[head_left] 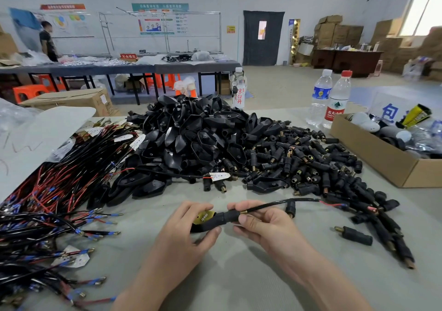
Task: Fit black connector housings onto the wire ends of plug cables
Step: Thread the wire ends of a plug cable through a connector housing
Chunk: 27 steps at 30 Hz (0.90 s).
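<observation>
Left of the pile of black housings (191,138), a thick tangle of black and red wires (47,203) with blue-sleeved terminals sprawls over the surface (239,274), some of it touching the pile's left edge. In front of the pile, nearer to you, your left hand (189,229) has its fingers curled round the wide end of one black housing (215,221), thumb underneath, and a brass plate (205,215) shows in the housing's open top. The housing is off the surface, lying between your two hands. Your right hand (260,222) pinches the housing's narrow neck between thumb and fingers, right where the black cable (275,204) comes out. That cable arcs away to the right, in front of the pile, and ends in a short red lead. Right of the pile and touching it, a heap of small black barrel plugs (311,162) with brass tips spreads out. One loose plug (354,235) lies just apart from that heap. Behind and right of the pile stand two clear water bottles (327,97), and further right sits an open cardboard box (382,157).
</observation>
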Motion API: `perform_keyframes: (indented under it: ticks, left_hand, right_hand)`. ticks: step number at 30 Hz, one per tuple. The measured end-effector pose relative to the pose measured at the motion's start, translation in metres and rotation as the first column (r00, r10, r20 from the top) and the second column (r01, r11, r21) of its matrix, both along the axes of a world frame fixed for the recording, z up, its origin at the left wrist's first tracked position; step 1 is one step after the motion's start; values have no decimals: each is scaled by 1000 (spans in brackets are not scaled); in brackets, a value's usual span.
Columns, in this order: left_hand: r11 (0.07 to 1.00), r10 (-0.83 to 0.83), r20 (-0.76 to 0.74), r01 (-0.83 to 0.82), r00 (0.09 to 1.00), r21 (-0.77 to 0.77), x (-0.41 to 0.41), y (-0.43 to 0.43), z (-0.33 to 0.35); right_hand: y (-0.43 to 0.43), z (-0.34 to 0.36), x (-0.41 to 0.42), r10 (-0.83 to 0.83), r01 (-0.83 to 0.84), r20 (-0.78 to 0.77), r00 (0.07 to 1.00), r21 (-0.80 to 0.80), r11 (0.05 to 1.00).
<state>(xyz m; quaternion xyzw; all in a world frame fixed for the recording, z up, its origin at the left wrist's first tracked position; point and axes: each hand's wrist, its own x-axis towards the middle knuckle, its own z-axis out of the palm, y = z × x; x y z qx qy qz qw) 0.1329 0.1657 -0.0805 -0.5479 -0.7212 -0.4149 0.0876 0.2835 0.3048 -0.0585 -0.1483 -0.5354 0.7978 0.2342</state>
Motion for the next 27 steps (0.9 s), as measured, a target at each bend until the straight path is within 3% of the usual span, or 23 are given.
perform_keyframes:
  ticks: [14, 21, 27]
  left_hand:
    - [998, 35, 66, -38, 997, 45, 5, 1, 2]
    - [983, 4, 439, -83, 898, 162, 11, -1, 9]
    - [988, 63, 310, -102, 949, 112, 17, 3, 15]
  right_hand:
    - [-11, -6, -8, 10, -8, -25, 1000, 93, 996]
    - [-9, -11, -10, 0, -1, 13, 1000, 56, 998]
    - [-9, -8, -11, -39, 35, -37, 999, -107, 994]
